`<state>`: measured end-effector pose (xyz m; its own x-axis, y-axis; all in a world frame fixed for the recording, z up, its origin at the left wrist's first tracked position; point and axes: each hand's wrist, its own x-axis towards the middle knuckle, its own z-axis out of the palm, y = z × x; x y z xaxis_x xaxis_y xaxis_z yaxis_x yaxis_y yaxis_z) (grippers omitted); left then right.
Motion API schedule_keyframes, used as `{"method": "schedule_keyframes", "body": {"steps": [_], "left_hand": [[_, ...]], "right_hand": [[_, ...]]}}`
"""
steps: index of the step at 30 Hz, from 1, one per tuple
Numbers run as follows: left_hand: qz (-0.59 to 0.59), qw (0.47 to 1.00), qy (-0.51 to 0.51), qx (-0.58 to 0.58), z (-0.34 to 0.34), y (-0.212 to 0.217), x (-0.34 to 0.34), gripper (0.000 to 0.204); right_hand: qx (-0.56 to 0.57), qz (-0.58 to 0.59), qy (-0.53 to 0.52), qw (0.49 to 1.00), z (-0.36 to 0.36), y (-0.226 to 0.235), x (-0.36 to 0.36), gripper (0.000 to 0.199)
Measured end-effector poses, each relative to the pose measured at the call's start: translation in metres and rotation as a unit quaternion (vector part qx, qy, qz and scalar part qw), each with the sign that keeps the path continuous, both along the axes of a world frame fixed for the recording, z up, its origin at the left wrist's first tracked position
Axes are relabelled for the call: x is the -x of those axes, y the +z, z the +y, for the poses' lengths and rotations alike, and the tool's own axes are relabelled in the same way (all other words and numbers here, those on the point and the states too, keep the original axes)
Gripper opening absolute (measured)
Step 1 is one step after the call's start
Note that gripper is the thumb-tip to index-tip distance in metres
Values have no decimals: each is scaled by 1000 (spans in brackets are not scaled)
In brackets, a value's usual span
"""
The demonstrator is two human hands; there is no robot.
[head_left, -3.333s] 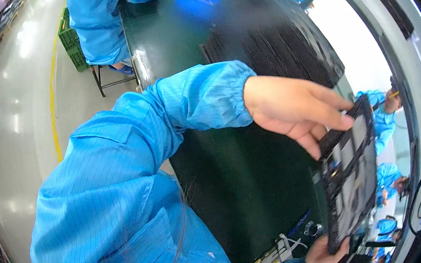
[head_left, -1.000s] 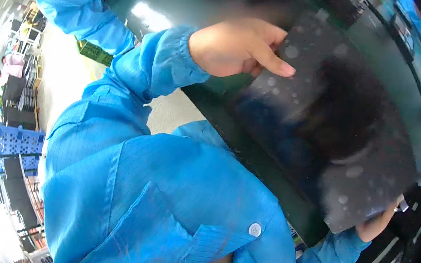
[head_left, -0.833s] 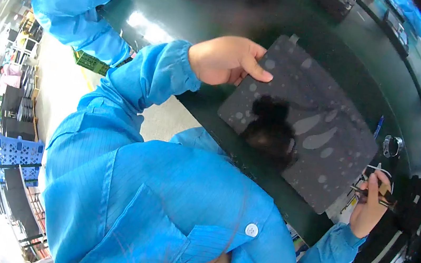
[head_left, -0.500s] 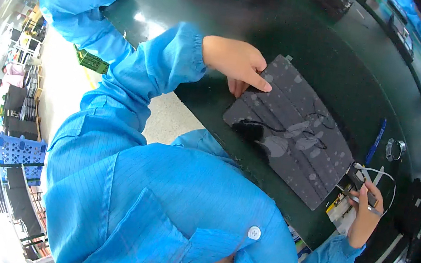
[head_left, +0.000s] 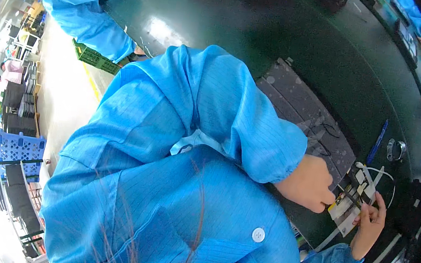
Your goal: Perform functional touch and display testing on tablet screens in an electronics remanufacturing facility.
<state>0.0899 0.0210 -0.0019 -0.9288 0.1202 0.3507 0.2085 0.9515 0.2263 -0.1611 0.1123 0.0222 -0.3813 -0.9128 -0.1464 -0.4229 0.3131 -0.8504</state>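
My left hand [head_left: 310, 184] is curled at the near right end of a flat dark grey panel [head_left: 295, 95], its fingertips hidden underneath. Pale spots mark the panel, and a thin black cord lies on it; my left sleeve covers much of its near half. At the right, my right hand [head_left: 370, 222] pinches a thin dark piece [head_left: 353, 199] whose kind I cannot make out. That piece lies over a small white and yellow flat item [head_left: 343, 215] beside the panel's end. Both hands are close together there.
A blue pen [head_left: 378, 140] and a clear round item [head_left: 395, 150] lie on the dark green table [head_left: 338, 52], near a white cable [head_left: 392, 182]. A co-worker in a blue sleeve [head_left: 84, 19] sits at the far left. A blue crate [head_left: 20, 149] stands beyond the aisle.
My left hand has left the panel's far left edge and swung right to its near right end. My right hand stays in that area, its fingers slightly shifted.
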Motion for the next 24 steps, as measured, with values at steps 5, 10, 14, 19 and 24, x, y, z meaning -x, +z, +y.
{"method": "schedule_keyframes", "body": {"steps": [5, 10, 14, 19, 24], "left_hand": [[-1, 1000, 6, 16, -12, 3, -10, 15], [-25, 997, 68, 40, -26, 7, -26, 14], [-37, 998, 43, 22, -33, 12, -17, 21], [130, 988, 82, -19, -26, 6, 48, 20], [79, 977, 108, -168, -18, 1, 83, 18]], "right_hand": [[-58, -69, 70, 993, -2, 0, 11, 30], [-91, -117, 157, 976, -11, 2, 7, 27], [-120, -120, 121, 978, -20, 4, 4, 29], [-133, -100, 121, 979, -22, 1, 15, 23], [-53, -182, 128, 974, -20, -14, 15, 18]]}}
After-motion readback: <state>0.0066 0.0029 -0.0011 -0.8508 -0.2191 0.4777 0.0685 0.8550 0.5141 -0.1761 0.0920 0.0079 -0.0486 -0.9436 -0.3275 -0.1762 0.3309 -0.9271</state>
